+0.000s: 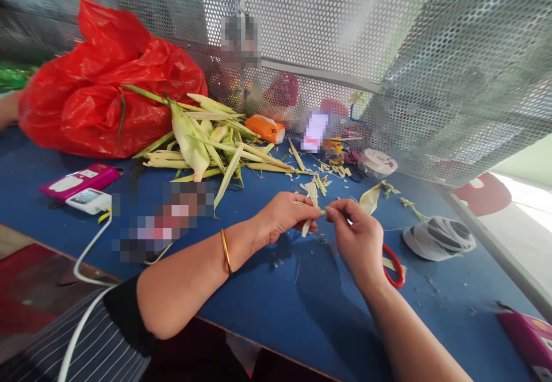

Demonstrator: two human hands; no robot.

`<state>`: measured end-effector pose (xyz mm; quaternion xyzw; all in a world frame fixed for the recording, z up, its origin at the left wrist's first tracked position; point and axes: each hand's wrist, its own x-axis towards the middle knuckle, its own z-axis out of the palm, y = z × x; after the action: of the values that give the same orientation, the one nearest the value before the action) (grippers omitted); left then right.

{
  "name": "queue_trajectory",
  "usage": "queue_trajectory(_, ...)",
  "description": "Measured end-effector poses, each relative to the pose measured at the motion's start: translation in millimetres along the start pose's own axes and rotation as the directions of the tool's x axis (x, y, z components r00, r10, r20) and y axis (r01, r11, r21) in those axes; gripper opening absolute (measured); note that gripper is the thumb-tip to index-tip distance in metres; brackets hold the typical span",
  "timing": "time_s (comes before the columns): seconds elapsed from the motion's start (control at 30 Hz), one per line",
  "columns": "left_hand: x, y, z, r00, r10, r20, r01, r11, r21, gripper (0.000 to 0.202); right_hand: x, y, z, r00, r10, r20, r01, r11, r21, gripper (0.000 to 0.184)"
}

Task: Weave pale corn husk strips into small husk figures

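My left hand, with a gold bangle at the wrist, is closed on a small bundle of pale corn husk. Strips of it stick out above and below the fingers. At the bundle's narrow end, my right hand pinches with thumb and forefinger, almost touching the left fingertips. Whether thread lies in that pinch is too small to tell. Just right of my right wrist is a red scissor handle, partly hidden. A spool of white thread stands further right, and a fine thread runs from it toward my right hand.
Corn husks lie heaped beside a big red plastic bag. An orange packet, a roll of white tape and husk scraps sit along the perforated metal screen. A white cable crosses the blue table's left edge.
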<state>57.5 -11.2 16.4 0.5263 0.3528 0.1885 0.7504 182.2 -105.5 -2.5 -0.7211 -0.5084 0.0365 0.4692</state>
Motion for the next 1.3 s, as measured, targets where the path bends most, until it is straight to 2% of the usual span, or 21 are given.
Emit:
queue_trajectory(0.07, 0, 0, -2.9, 0.999, 0.001, 0.036, -0.001, 1.0, -0.005, 0.013, 2, 1, -1, 1.0, -0.002, 0.003, 0.002, 1.0, 0.024, 0.017)
queue_trajectory(0.2, 0, 0, -8.4, 0.992, 0.003, 0.126, 0.005, 0.998, -0.063, 0.035, 7, 0, -4, 1.0, 0.03, -0.01, -0.029, 0.994, 0.108, 0.018)
queue_trajectory(0.27, 0, 0, -9.3, 0.99, 0.007, 0.142, 0.002, 0.998, -0.068, 0.04, 7, -1, -5, 0.999, 0.043, -0.013, -0.041, 0.991, 0.126, 0.018)
queue_trajectory(0.53, 0, 0, -5.9, 0.991, 0.014, 0.136, -0.012, 1.0, -0.016, 0.025, 6, 2, -3, 0.999, 0.041, -0.014, -0.039, 0.995, 0.091, 0.019)
queue_trajectory(0.63, 0, -1, -5.3, 0.986, 0.019, 0.167, -0.023, 0.999, 0.024, 0.021, 8, 4, -2, 0.999, 0.032, 0.028, -0.036, 0.987, 0.155, 0.021)
queue_trajectory(0.77, -1, -5, -3.2, 0.98, 0.025, 0.196, -0.044, 0.995, 0.095, 0.018, 8, 2, -1, 0.972, 0.148, 0.182, -0.207, 0.906, 0.37, 0.022)
queue_trajectory(0.83, -1, -7, -2.0, 0.98, 0.046, 0.195, -0.07, 0.99, 0.12, 0.018, 8, 1, 0, 0.956, 0.208, 0.208, -0.282, 0.851, 0.444, 0.022)
queue_trajectory(0.93, 0, -9, -1.2, 0.977, 0.095, 0.192, -0.124, 0.981, 0.149, 0.018, 6, 2, 3, 0.957, 0.239, 0.166, -0.291, 0.822, 0.49, 0.021)
queue_trajectory(1.03, 0, -9, -1.2, 0.972, 0.113, 0.206, -0.149, 0.975, 0.167, 0.016, 3, 4, 8, 0.964, 0.248, 0.097, -0.263, 0.828, 0.495, 0.02)
queue_trajectory(1.13, 0, -9, -0.9, 0.97, 0.101, 0.221, -0.143, 0.972, 0.185, 0.016, 3, 4, 10, 0.966, 0.245, 0.077, -0.252, 0.842, 0.478, 0.021)
queue_trajectory(1.23, -1, -7, -0.4, 0.982, 0.098, 0.161, -0.121, 0.982, 0.143, 0.018, 5, 3, 5, 0.973, 0.231, 0.029, -0.222, 0.88, 0.42, 0.023)
queue_trajectory(1.3, 0, -6, -0.5, 0.991, 0.104, 0.078, -0.11, 0.991, 0.079, 0.019, 8, 2, 0, 0.971, 0.232, -0.063, -0.192, 0.907, 0.375, 0.03)
